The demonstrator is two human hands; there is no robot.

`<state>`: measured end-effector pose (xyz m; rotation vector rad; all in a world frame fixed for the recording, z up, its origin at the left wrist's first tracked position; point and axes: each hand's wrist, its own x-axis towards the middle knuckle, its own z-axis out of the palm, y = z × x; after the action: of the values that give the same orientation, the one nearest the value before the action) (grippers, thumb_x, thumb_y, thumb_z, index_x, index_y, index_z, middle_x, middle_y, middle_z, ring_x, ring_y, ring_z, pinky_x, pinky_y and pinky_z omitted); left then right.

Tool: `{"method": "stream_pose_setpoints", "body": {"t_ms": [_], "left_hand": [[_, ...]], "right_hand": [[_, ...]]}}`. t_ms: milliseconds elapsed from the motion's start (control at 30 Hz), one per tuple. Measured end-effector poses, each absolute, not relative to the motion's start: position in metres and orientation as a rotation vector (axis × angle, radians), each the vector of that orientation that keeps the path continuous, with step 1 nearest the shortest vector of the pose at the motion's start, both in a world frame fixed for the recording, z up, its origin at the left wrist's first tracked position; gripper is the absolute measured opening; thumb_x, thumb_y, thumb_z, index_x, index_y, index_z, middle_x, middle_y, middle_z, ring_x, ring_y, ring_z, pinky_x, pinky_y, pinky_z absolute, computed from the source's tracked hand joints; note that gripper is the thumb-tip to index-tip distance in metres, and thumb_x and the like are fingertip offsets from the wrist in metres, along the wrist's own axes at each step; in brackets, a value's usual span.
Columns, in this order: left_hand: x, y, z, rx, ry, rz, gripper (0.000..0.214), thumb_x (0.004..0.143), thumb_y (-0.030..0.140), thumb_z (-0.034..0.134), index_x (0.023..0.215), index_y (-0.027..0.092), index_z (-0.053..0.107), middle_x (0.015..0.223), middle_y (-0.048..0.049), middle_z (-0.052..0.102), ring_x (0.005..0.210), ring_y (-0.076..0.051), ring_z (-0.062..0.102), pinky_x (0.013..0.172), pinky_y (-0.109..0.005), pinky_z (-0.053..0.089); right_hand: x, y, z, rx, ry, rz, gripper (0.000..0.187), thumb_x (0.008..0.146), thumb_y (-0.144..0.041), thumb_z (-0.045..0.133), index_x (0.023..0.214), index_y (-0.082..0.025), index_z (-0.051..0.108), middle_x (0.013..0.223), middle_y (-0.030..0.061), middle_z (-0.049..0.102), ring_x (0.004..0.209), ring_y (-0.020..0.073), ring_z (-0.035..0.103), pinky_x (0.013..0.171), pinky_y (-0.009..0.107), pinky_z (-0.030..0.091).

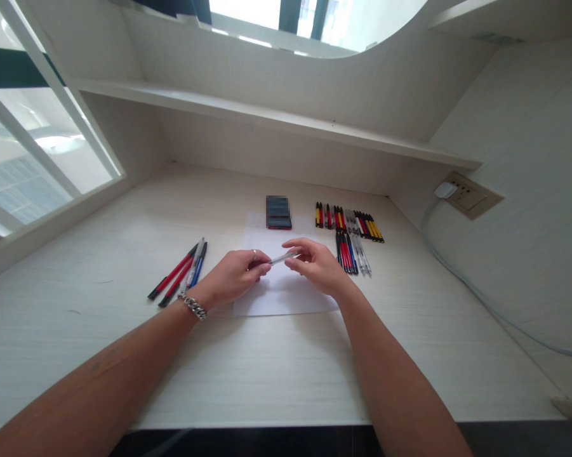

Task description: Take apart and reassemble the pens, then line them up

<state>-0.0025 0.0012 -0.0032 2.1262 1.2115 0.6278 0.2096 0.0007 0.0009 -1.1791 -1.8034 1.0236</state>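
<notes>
A clear pen [284, 258] is held level between my two hands, above a white sheet of paper [286, 298]. My left hand [238, 273] pinches its left end between thumb and fingers. At the other end, my right hand [317, 263] has its thumb and curled fingers around the pen's tip. Left of my left hand lies a loose group of pens: red pens [174, 273], a clear one [194, 263] and a blue one [199, 265]. To the right of my right hand, several red, blue, black and clear pens [347, 254] lie side by side.
Behind those, a longer row of pens [350, 222] in yellow, red, black and clear lies on the white desk [99, 343]. A dark, blurred rectangular device [279, 211] rests at the paper's far edge. A white charger [445, 190] with its cable [476, 293] is plugged in at right, below a shelf [266, 117].
</notes>
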Motion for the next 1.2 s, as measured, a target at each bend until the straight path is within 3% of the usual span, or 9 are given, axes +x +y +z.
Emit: {"method": "stream_pose_setpoints", "body": {"t_ms": [167, 300, 433, 533, 600, 733, 867, 1033, 1200], "left_hand": [[-0.0016, 0.0009, -0.0033, 2.177, 1.228, 0.627, 0.023, 0.087, 0.032, 0.050, 0.095, 0.020, 0.067, 0.080, -0.0014, 0.068, 0.072, -0.016, 0.059, 0.066, -0.026, 0.041], [-0.0025, 0.0017, -0.0052, 2.196, 1.241, 0.634, 0.024, 0.087, 0.033, 0.049, 0.098, 0.020, 0.066, 0.081, -0.0019, 0.068, 0.072, -0.016, 0.059, 0.066, -0.026, 0.041], [-0.0025, 0.0017, -0.0076, 2.181, 1.235, 0.649, 0.025, 0.086, 0.031, 0.051, 0.103, 0.021, 0.066, 0.087, -0.0027, 0.070, 0.076, -0.016, 0.060, 0.068, -0.026, 0.042], [-0.0022, 0.0011, -0.0091, 2.175, 1.220, 0.657, 0.025, 0.086, 0.030, 0.051, 0.106, 0.021, 0.065, 0.087, -0.0030, 0.070, 0.076, -0.016, 0.061, 0.070, -0.026, 0.043], [-0.0021, 0.0006, -0.0093, 2.173, 1.219, 0.675, 0.025, 0.087, 0.030, 0.051, 0.106, 0.021, 0.065, 0.088, -0.0035, 0.070, 0.078, -0.017, 0.062, 0.071, -0.027, 0.044], [-0.0016, -0.0006, -0.0081, 2.183, 1.200, 0.676, 0.026, 0.086, 0.030, 0.051, 0.107, 0.021, 0.065, 0.091, -0.0048, 0.070, 0.081, -0.018, 0.062, 0.072, -0.028, 0.045], [-0.0010, -0.0012, -0.0072, 2.190, 1.204, 0.668, 0.027, 0.086, 0.030, 0.051, 0.107, 0.022, 0.065, 0.091, -0.0052, 0.071, 0.082, -0.019, 0.063, 0.074, -0.029, 0.045], [-0.0009, -0.0005, -0.0075, 2.197, 1.194, 0.689, 0.027, 0.086, 0.027, 0.050, 0.108, 0.022, 0.065, 0.096, -0.0054, 0.070, 0.085, -0.018, 0.063, 0.076, -0.028, 0.046], [-0.0028, 0.0017, -0.0095, 2.181, 1.185, 0.684, 0.029, 0.087, 0.023, 0.048, 0.110, 0.022, 0.065, 0.098, -0.0050, 0.070, 0.085, -0.018, 0.062, 0.077, -0.028, 0.045]], "right_hand": [[0.2099, 0.0019, -0.0005, -1.253, -1.823, 1.021, 0.027, 0.085, -0.039, 0.053, 0.086, -0.016, 0.066, 0.071, 0.0031, 0.064, 0.061, 0.0123, 0.055, 0.059, 0.026, 0.043], [0.2084, 0.0008, 0.0007, -1.193, -1.856, 0.957, 0.027, 0.081, -0.035, 0.060, 0.102, -0.020, 0.065, 0.086, 0.0035, 0.066, 0.073, 0.0136, 0.058, 0.066, 0.026, 0.045], [0.2079, 0.0012, 0.0001, -1.266, -1.838, 0.954, 0.024, 0.086, -0.038, 0.053, 0.089, -0.018, 0.066, 0.073, 0.0024, 0.065, 0.064, 0.0130, 0.056, 0.062, 0.027, 0.044], [0.2084, 0.0017, -0.0003, -1.196, -1.863, 0.909, 0.016, 0.080, -0.031, 0.061, 0.089, -0.019, 0.066, 0.086, 0.0036, 0.067, 0.076, 0.0142, 0.059, 0.070, 0.027, 0.045], [0.2086, 0.0018, -0.0002, -1.202, -1.859, 0.917, 0.023, 0.078, -0.033, 0.063, 0.096, -0.019, 0.065, 0.093, 0.0046, 0.067, 0.079, 0.0147, 0.060, 0.071, 0.027, 0.046], [0.2083, 0.0022, -0.0005, -1.301, -1.869, 0.966, 0.025, 0.085, -0.038, 0.053, 0.085, -0.017, 0.066, 0.076, 0.0033, 0.066, 0.063, 0.0128, 0.057, 0.062, 0.027, 0.044], [0.2083, 0.0022, -0.0005, -1.182, -1.873, 0.925, 0.018, 0.078, -0.029, 0.064, 0.093, -0.019, 0.067, 0.091, 0.0039, 0.068, 0.080, 0.0149, 0.060, 0.072, 0.027, 0.045], [0.2088, 0.0013, 0.0011, -1.279, -1.879, 0.905, 0.021, 0.083, -0.034, 0.057, 0.091, -0.018, 0.069, 0.081, 0.0040, 0.068, 0.070, 0.0144, 0.059, 0.066, 0.028, 0.045], [0.2133, 0.0035, 0.0016, -1.261, -1.846, 0.799, 0.019, 0.079, -0.030, 0.061, 0.093, -0.020, 0.069, 0.083, 0.0040, 0.067, 0.074, 0.0149, 0.057, 0.069, 0.029, 0.044]]}}
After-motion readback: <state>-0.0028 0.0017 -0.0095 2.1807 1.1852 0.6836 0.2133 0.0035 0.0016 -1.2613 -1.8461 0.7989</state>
